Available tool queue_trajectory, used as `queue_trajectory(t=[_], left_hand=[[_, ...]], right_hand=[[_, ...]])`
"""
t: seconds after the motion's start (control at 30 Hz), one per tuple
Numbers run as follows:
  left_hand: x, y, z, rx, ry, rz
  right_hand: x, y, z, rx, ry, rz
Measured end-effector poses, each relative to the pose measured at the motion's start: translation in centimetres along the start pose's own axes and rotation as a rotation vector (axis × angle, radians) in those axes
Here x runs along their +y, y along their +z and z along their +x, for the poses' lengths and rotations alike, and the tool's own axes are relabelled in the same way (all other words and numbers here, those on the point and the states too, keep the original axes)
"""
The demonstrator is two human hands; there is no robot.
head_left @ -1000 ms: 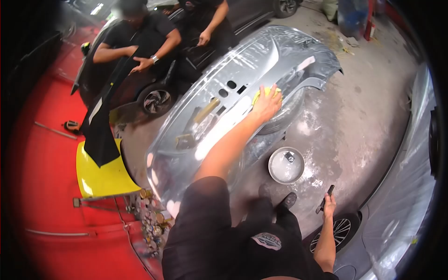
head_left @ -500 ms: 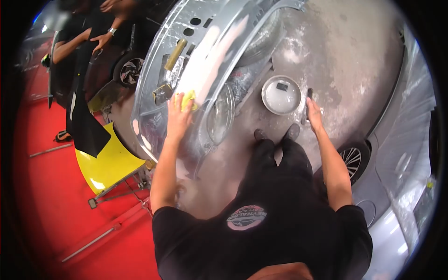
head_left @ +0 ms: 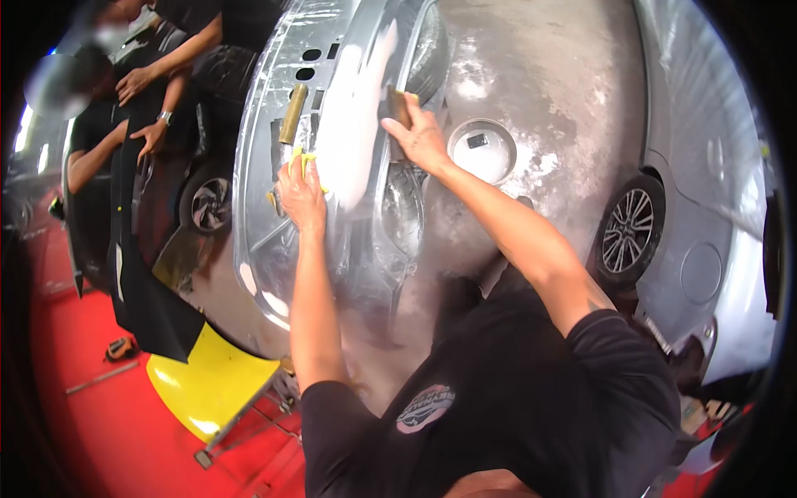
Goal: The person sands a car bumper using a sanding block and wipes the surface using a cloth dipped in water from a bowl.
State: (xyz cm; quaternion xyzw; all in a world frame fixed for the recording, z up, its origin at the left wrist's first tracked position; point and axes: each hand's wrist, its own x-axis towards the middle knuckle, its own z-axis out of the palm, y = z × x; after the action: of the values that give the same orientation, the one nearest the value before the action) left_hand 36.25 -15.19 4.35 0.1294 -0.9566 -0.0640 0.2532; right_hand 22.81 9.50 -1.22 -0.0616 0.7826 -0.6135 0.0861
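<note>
A bare grey car body panel (head_left: 270,166) lies in front of me, with a long white patch of filler (head_left: 347,124) along it. My left hand (head_left: 301,197) rests at the patch's left side, fingers closed on a crumpled yellow cloth (head_left: 305,159). At the panel's right edge, my right hand (head_left: 425,139) grips a dark, flat sanding block (head_left: 395,112) with a brownish face. A gold-brown cylinder-like block (head_left: 293,114) sits on the panel above my left hand. Right of the panel, a round metal bowl (head_left: 508,170) holds whitish liquid and a small dark piece.
At upper left, a co-worker's hands (head_left: 137,83) are at a long black trim piece (head_left: 124,216). A yellow panel (head_left: 207,386) rests on a stand over the red floor (head_left: 91,432). A silver car (head_left: 706,207) with its wheel (head_left: 628,224) stands at right.
My right hand has swung left from beside the bowl to the panel's right edge, carrying the sanding block. My left hand keeps the yellow cloth on the panel. The camera view has shifted.
</note>
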Motion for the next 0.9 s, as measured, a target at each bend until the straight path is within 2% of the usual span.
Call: queue_trajectory(t=[0.23, 0.37, 0.47, 0.57, 0.63, 0.7, 0.8, 0.83, 0.9], left_hand=[[-0.3, 0.1, 0.1, -0.024, 0.048, 0.081], [-1.0, 0.8, 0.4, -0.073, 0.006, 0.017], [-1.3, 1.1, 0.7, -0.112, -0.019, 0.009], [-0.9, 0.7, 0.8, -0.103, -0.017, -0.052], [-1.1, 0.7, 0.7, -0.109, 0.008, -0.053], [-1.4, 0.7, 0.7, -0.099, 0.063, -0.007], [-0.7, 1.0, 1.1, -0.063, 0.109, -0.034], [-0.5, 0.6, 0.9, -0.050, 0.126, -0.064], [-0.9, 1.1, 1.1, -0.047, 0.141, -0.055]], right_hand=[[-4.7, 3.6, 1.3, 0.212, -0.018, -0.116], [-5.9, 5.7, 4.2, 0.230, -0.081, -0.180], [-5.1, 9.9, 2.7, 0.411, -0.163, -0.263], [-3.4, 12.0, -6.0, 0.279, -0.174, -0.229], [-2.8, 11.4, -6.6, 0.196, -0.199, -0.232], [-2.7, 10.0, -0.7, 0.306, -0.263, -0.263], [-4.4, 7.1, 8.8, 0.384, -0.192, -0.230], [-4.4, 7.2, 9.0, 0.416, -0.162, -0.237], [-3.8, 8.4, 4.5, 0.340, -0.159, -0.205]])
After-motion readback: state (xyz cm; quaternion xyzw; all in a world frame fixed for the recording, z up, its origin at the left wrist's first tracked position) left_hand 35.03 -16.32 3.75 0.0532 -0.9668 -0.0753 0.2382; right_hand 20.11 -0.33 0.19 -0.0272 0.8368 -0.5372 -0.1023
